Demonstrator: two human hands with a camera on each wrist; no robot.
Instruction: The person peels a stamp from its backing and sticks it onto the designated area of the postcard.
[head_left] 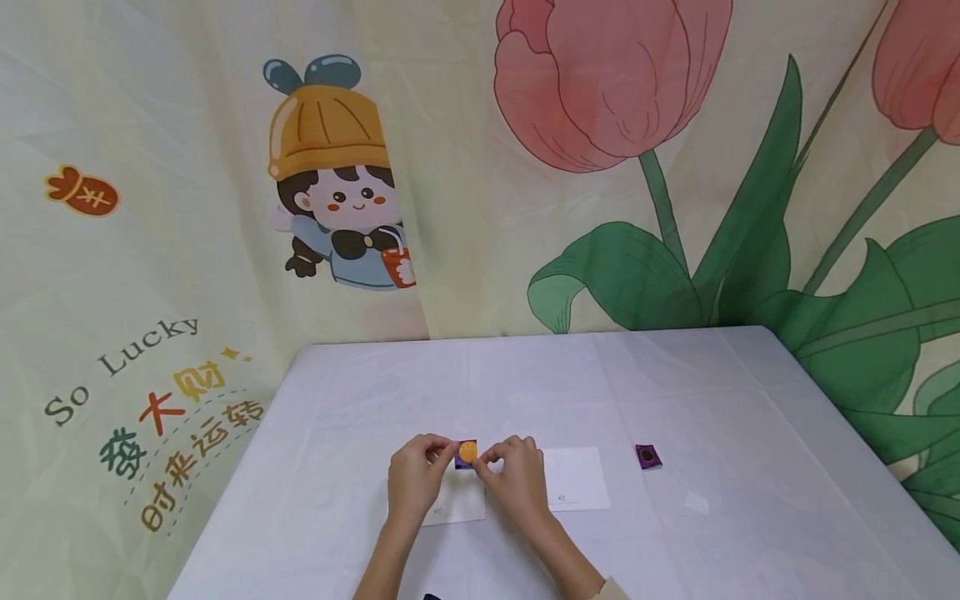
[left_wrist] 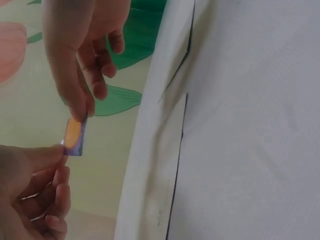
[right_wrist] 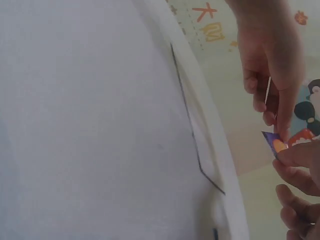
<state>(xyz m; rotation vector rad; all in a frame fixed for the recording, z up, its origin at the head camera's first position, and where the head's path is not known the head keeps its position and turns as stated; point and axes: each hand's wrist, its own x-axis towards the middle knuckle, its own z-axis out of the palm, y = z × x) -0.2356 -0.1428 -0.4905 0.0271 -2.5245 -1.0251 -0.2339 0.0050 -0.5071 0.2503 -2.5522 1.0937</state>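
Observation:
A small purple square with an orange disc (head_left: 467, 452) is held up between both hands over the table. My left hand (head_left: 416, 475) pinches its left edge with thumb and forefinger. The lower right part of the same square is pinched by my right hand (head_left: 517, 479). Both wrist views show the fingertips on opposite ends of the square (left_wrist: 75, 135). Beneath and behind the hands lie a white card (head_left: 459, 507), partly covered by them, and a second white card (head_left: 577, 479) to its right.
Another small purple square with a dark round centre (head_left: 648, 457) lies on the white-covered table (head_left: 750, 400), right of the cards. Nearer the front is a small pale, shiny patch (head_left: 697, 502). A printed cloth (head_left: 465, 167) hangs behind the table.

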